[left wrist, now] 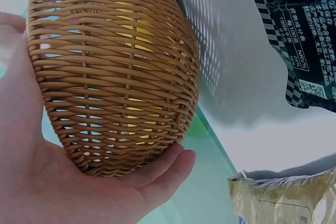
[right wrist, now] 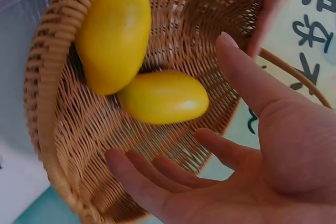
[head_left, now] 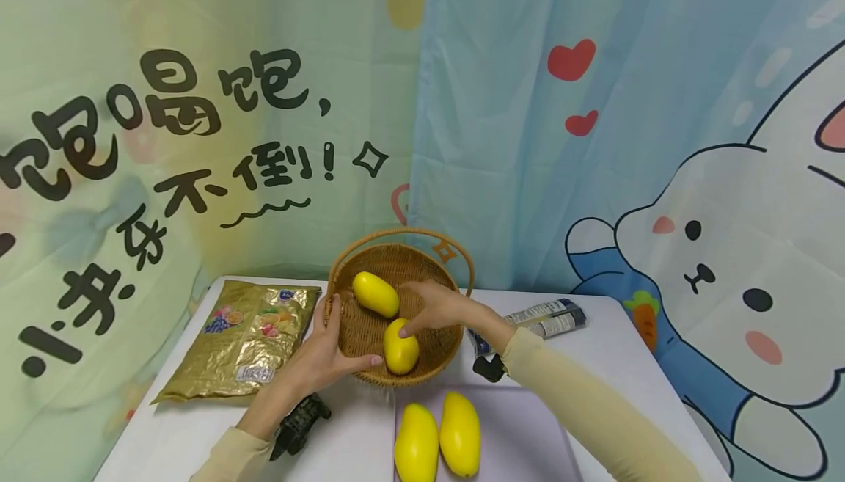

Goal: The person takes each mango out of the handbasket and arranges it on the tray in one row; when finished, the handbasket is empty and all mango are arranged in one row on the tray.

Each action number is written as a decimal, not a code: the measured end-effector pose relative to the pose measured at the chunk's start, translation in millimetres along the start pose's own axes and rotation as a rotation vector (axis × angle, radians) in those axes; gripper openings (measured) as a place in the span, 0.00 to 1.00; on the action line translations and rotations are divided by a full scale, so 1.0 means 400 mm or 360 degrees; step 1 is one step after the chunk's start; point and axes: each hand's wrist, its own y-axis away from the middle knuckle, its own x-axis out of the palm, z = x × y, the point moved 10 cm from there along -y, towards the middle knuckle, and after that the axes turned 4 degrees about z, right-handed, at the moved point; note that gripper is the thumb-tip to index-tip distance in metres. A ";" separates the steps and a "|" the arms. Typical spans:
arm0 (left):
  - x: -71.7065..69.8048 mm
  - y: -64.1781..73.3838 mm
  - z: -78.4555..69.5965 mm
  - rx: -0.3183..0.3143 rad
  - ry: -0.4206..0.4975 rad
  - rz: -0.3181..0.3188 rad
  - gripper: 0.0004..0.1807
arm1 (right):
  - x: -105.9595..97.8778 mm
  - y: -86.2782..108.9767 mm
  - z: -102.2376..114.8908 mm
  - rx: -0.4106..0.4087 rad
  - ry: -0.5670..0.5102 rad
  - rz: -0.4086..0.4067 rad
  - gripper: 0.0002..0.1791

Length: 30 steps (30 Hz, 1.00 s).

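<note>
A brown wicker basket point(head_left: 405, 265) with a hoop handle leans back, its mouth tilted toward me. My left hand point(head_left: 323, 357) grips its left side, thumb at the front rim; in the left wrist view, fingers curl round the woven wall point(left wrist: 115, 77). Inside lie two yellow mangoes, one farther back point(head_left: 375, 295) and one nearer the front rim point(head_left: 400, 348). Over the basket's right half is my right hand point(head_left: 436, 306). The right wrist view shows its fingers point(right wrist: 142, 182) spread and holding nothing, beside the two mangoes.
Two more mangoes point(head_left: 416, 444) lie side by side on a pale purple mat point(head_left: 521, 431) in front of the basket. A gold bag point(head_left: 264, 328) rests at the left, dark printed packages point(head_left: 548, 318) at the right. A printed curtain point(head_left: 488, 137) hangs behind the table.
</note>
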 end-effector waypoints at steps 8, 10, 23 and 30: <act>-0.006 -0.004 -0.010 0.0014 -0.0008 0.0000 0.76 | 0.052 -0.032 -0.004 -0.0008 0.0080 0.0088 0.50; -0.010 -0.005 -0.012 0.0014 -0.0013 -0.0004 0.76 | 0.061 -0.039 -0.004 -0.0007 0.0094 0.0104 0.49; -0.007 -0.004 -0.009 0.0003 0.0019 0.0012 0.77 | 0.123 -0.069 -0.023 0.0141 0.0204 0.0165 0.47; -0.004 0.002 -0.006 -0.0011 0.0019 0.0008 0.77 | 0.141 -0.076 -0.023 0.0106 0.0222 0.0146 0.46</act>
